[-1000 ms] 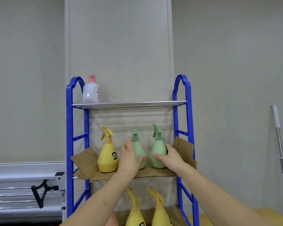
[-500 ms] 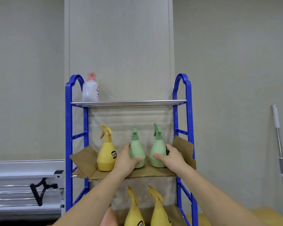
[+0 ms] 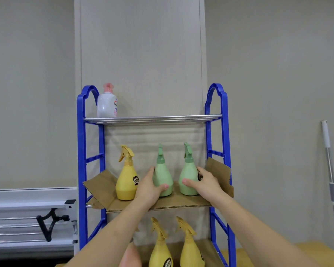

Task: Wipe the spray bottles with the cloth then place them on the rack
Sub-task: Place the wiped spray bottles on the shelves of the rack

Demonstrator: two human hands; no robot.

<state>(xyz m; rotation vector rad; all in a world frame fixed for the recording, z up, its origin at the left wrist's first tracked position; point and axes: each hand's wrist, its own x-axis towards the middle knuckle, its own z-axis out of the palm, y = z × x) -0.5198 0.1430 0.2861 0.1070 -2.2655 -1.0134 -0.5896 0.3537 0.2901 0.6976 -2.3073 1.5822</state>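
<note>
The light is soft and even, and I cannot tell where it comes from. The grey wall (image 3: pixel 278 74) is brighter at the right than at the left. The shadows are weak; a faint one lies behind the bottles on the rack (image 3: pixel 81 170). A small glare shines on the metal shelf rail (image 3: pixel 152 118). Focus is sharp at the centre, and my forearms look stretched at the near edge.

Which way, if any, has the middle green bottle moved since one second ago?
No. The middle green bottle keeps its place on the cardboard, between the yellow bottle and the right green bottle; the left hand grips it.
</note>
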